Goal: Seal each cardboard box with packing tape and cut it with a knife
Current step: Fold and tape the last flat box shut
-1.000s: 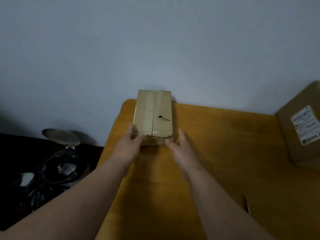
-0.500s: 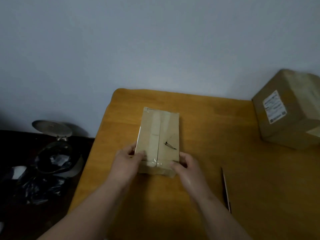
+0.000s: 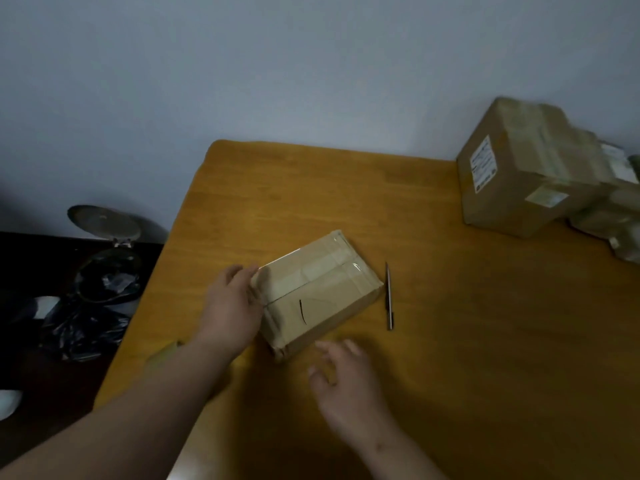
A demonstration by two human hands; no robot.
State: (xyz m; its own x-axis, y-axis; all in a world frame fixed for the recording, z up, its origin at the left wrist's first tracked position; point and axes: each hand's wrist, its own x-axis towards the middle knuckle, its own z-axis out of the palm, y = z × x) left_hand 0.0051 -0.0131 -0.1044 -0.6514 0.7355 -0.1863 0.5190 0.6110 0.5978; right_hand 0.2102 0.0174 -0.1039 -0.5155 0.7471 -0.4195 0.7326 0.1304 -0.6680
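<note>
A small flat cardboard box (image 3: 318, 292) lies turned at an angle on the wooden table (image 3: 450, 341), clear tape across its top seam and a dark curved mark on its lid. My left hand (image 3: 233, 306) holds its left end, fingers curled over the top edge. Just off the box's near corner hovers my right hand (image 3: 346, 379), fingers spread and relaxed, touching nothing. A thin dark knife (image 3: 389, 295) lies on the table right beside the box's right side.
A bigger labelled cardboard box (image 3: 519, 174) stands at the table's far right with more taped parcels (image 3: 620, 216) behind it. Left of the table, on the dark floor, stand an open pedal bin (image 3: 104, 258) and black bags (image 3: 83, 327).
The box was pulled from the table's far edge toward me and rotated clockwise. My right hand has let go of it. The view has tilted down, showing more table and the knife.
</note>
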